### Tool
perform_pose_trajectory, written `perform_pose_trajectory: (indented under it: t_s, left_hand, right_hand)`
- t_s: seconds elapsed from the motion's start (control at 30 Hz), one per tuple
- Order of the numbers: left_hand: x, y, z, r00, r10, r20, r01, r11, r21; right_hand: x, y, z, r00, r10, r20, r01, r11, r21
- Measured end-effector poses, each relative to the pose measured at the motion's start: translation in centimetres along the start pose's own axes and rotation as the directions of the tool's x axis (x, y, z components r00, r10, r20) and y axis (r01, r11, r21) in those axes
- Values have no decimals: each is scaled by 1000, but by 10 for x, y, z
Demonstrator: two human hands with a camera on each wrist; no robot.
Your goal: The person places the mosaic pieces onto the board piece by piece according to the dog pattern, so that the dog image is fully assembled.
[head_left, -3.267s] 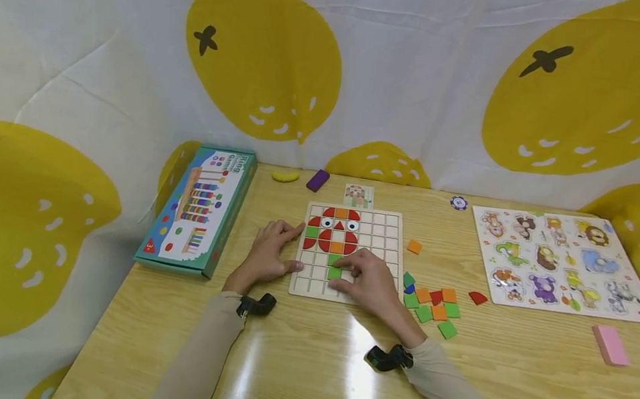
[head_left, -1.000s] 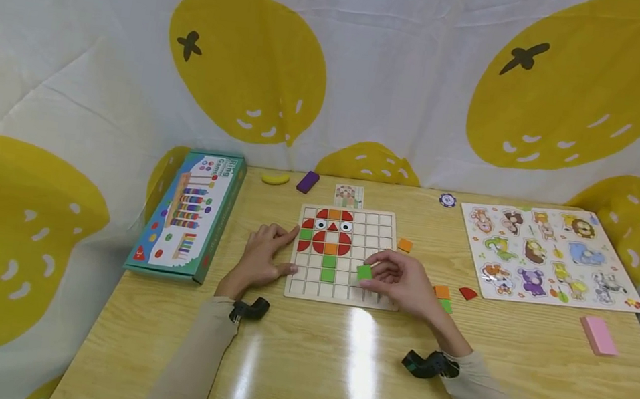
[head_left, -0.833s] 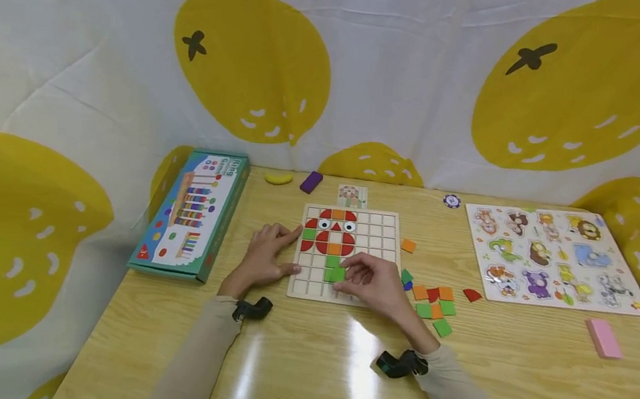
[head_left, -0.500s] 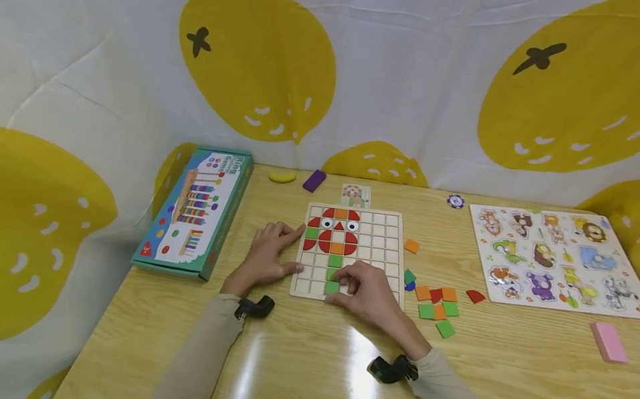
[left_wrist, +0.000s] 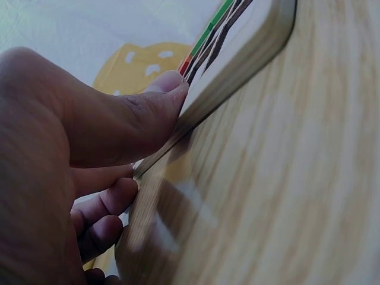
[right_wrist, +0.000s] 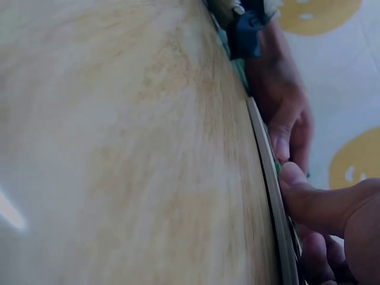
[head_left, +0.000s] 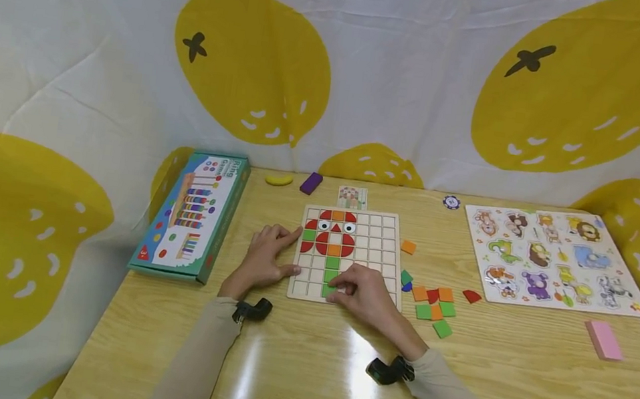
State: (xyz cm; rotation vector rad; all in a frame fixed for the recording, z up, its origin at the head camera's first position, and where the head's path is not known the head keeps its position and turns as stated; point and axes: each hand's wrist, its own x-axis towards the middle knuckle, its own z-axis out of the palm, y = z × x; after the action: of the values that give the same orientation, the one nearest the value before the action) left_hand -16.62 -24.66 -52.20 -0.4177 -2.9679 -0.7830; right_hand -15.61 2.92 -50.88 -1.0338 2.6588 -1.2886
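Observation:
A wooden grid board [head_left: 372, 260] lies on the table with red, orange and green pieces forming a figure with two round eyes. Down its third column runs a line of green square tiles. My right hand [head_left: 368, 295] is over the board's lower part, thumb and index fingertip pinching the lowest green square tile [head_left: 327, 291] at the bottom row. My left hand [head_left: 265, 256] lies along the left edge, thumb and index finger spread and touching the rim. In the left wrist view the thumb [left_wrist: 136, 119] presses the board's side [left_wrist: 237, 74].
Loose orange, green and red pieces [head_left: 445, 308] lie right of the board. Behind it is a small picture card [head_left: 352, 197], with a purple block [head_left: 311, 183] and toy banana [head_left: 279, 180] nearby. A game box [head_left: 190, 216] stands left; an animal puzzle [head_left: 555, 257] and pink block [head_left: 603, 340] lie right.
My right hand has brought a green square tile leftward from above the board's right part to the bottom row, below two other green tiles. My left hand stays at the board's left edge.

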Motion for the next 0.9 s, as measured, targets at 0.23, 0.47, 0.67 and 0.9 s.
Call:
perform_pose_trajectory:
  t_s: [0.23,0.47,0.67,0.9]
  left_hand:
    - [2,-1,2,1000,-11,13,11,1000,-3]
    - [3,-1,2,999,-32,20,32,999,1]
    - [2,-1,4,999,-34,21,34,999,3]
    - [1,-2,3,1000,-27,12,27,1000,6]
  right_hand:
    - [2,17,-32,996,0,-85,8,996,92]
    - [16,76,-99,960,242,-142,-263,953,-151]
    - [14,95,-112,938,341,-60,-346,921,-182]
    - [11,90,-116,952,285,-110,-290,956,-36]
